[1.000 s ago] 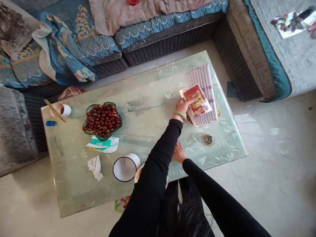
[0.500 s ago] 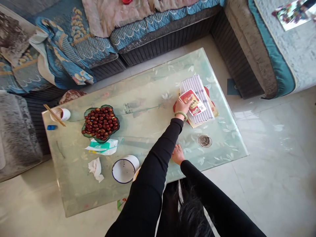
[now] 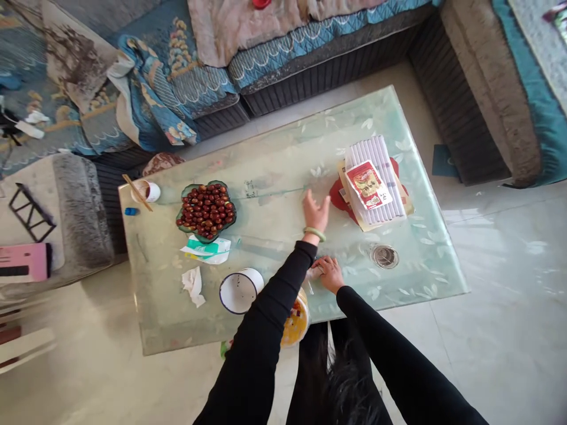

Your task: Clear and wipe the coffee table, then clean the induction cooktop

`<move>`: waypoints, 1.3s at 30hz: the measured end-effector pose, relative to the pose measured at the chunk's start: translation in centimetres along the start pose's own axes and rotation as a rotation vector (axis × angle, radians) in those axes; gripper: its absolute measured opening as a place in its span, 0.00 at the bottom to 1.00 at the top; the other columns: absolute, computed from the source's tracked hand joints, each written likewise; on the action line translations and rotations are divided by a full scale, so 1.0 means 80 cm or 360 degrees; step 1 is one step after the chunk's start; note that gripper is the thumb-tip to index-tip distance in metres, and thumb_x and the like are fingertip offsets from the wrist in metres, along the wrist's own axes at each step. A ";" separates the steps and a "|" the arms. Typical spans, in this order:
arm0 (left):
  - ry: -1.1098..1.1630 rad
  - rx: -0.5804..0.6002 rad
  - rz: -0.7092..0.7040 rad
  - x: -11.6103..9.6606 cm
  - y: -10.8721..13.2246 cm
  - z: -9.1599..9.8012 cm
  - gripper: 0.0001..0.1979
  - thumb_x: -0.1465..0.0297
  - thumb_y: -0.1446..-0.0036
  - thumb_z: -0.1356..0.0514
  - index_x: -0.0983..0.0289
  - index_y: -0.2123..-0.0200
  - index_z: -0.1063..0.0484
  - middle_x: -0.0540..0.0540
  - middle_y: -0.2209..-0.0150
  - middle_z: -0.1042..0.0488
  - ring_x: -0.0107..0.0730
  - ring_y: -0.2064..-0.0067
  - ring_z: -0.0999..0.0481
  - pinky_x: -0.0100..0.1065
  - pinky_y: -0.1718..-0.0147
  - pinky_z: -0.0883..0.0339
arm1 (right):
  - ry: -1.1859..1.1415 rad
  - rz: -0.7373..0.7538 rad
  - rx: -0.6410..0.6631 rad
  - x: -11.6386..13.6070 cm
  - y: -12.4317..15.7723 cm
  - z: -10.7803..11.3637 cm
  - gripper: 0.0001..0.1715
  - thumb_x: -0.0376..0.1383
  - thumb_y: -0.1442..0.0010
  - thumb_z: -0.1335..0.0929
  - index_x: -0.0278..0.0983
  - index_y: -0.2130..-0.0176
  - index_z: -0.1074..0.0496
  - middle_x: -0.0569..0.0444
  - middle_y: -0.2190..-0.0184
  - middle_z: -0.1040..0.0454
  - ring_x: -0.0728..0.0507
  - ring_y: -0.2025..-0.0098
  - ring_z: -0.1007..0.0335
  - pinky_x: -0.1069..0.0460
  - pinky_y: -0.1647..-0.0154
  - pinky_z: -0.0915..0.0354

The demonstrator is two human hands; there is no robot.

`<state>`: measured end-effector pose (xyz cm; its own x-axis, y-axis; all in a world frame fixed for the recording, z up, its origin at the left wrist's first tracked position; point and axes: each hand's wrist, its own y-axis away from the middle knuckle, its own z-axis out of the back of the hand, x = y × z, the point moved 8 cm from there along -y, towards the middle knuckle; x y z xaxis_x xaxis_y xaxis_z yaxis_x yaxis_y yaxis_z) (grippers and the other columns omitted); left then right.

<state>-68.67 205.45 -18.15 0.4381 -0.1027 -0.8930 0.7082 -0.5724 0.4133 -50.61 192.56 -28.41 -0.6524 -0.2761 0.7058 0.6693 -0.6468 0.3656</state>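
Note:
My left hand (image 3: 316, 212), with a green bangle at its wrist, hovers over the middle of the table, fingers spread and empty. To its right a red and white printed packet (image 3: 367, 184) lies on a clear pack of long white sticks (image 3: 390, 183). My right hand (image 3: 331, 274) rests low on the table by my left forearm. Its fingers are closed at a small, pale, see-through thing (image 3: 313, 273) that I cannot make out. A tub with yellow and red contents (image 3: 296, 321) stands at the table's near edge, partly behind my left sleeve.
On the glass-topped table (image 3: 274, 230) stand a green dish of red dates (image 3: 207, 209), a white enamel mug (image 3: 240, 291), a cup with chopsticks (image 3: 148, 192) and a round glass dish (image 3: 385, 257). A crumpled tissue (image 3: 194, 286) and a blue cap (image 3: 130, 211) lie left. Sofas surround it.
My left hand has let go of the red and white packet and drawn back left, opening. My right hand's fingers have closed at the small pale thing. The view has shifted left.

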 end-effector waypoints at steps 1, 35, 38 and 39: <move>0.0064 -0.0239 0.0133 0.002 -0.008 0.056 0.31 0.66 0.47 0.24 0.60 0.42 0.28 0.65 0.37 0.27 0.49 0.34 0.27 0.40 0.39 0.30 | -0.0011 0.0006 0.0007 0.000 0.000 0.000 0.34 0.20 0.57 0.37 0.41 0.54 0.20 0.50 0.52 0.24 0.40 0.50 0.34 0.45 0.42 0.42; 0.0481 -0.0562 0.0579 0.020 -0.047 0.313 0.07 0.74 0.46 0.35 0.61 0.68 0.31 0.52 0.70 0.24 0.35 0.58 0.17 0.39 0.51 0.22 | 0.0008 -0.0042 -0.0082 -0.003 -0.001 0.003 0.34 0.20 0.59 0.38 0.42 0.58 0.19 0.50 0.53 0.22 0.38 0.46 0.31 0.43 0.40 0.40; 0.0494 -0.0458 0.0617 0.036 -0.043 0.250 0.06 0.75 0.45 0.36 0.62 0.68 0.31 0.52 0.71 0.24 0.36 0.58 0.17 0.39 0.51 0.22 | -0.0100 -0.0055 -0.0048 -0.003 0.001 0.007 0.30 0.22 0.58 0.37 0.41 0.59 0.19 0.50 0.54 0.21 0.37 0.46 0.31 0.41 0.39 0.40; 0.0501 -0.0439 0.0622 0.039 -0.042 0.235 0.06 0.75 0.45 0.36 0.62 0.68 0.31 0.53 0.70 0.24 0.36 0.57 0.17 0.39 0.50 0.23 | -0.0187 -0.0051 -0.0016 -0.004 0.003 0.010 0.29 0.23 0.57 0.37 0.41 0.59 0.20 0.51 0.55 0.21 0.37 0.48 0.30 0.41 0.40 0.38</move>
<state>-80.10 191.81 -25.65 0.8103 0.0075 -0.5859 0.5603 -0.3030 0.7709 -49.96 193.10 -28.05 -0.6268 -0.1704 0.7603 0.6447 -0.6614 0.3833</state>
